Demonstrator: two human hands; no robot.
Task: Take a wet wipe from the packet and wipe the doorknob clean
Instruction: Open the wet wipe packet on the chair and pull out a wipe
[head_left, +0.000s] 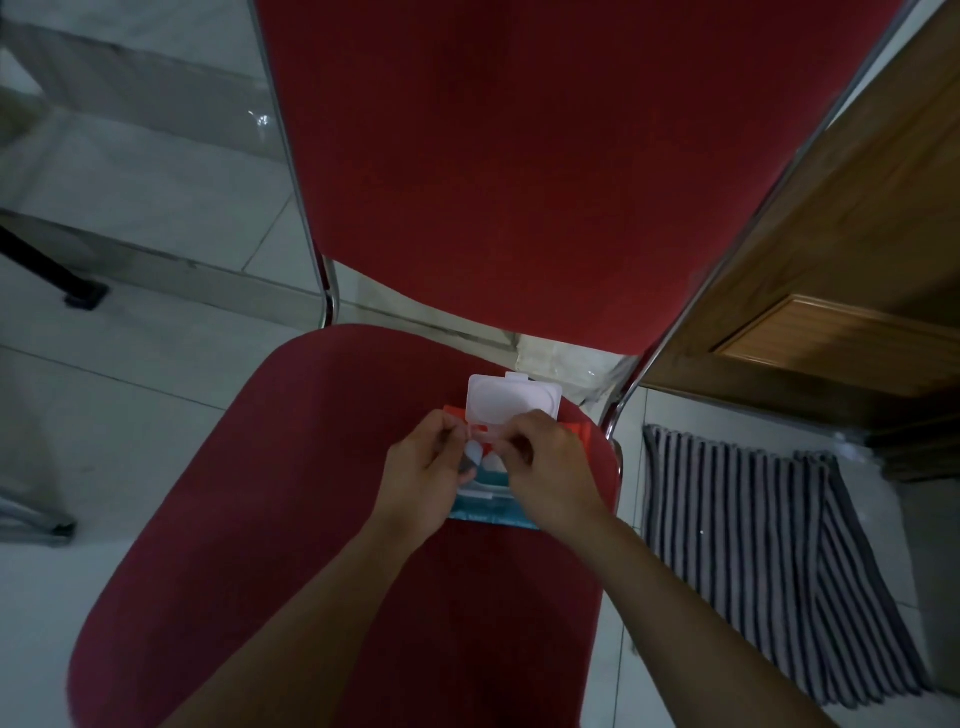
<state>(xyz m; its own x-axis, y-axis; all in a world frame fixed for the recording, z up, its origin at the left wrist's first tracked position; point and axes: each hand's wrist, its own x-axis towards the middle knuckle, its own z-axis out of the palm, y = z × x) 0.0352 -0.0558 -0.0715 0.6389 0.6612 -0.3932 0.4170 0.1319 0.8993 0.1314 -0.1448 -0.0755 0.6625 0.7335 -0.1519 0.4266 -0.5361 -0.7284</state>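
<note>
White and damp-looking, a small tuft of wet wipe (480, 454) sits between my two hands at the opening of the soft teal-and-red plastic wipe packet (493, 514). My left hand (423, 475) curls its fingers toward that tuft from nine o'clock, and my right hand (545, 467) pinches in from three o'clock; whether either pinch has truly closed on the wipe I cannot tell, since my knuckles hide the fingertips. At twelve o'clock from my hands the packet's white rigid plastic flip lid (511, 400) stands open, tilted back. Packet and lid lie on the dark red fabric chair seat (270, 493), toward its rear edge. At three o'clock beyond the seat lies a grey-and-white striped floor mat (769, 561), below a brown wooden door (841, 249).
</note>
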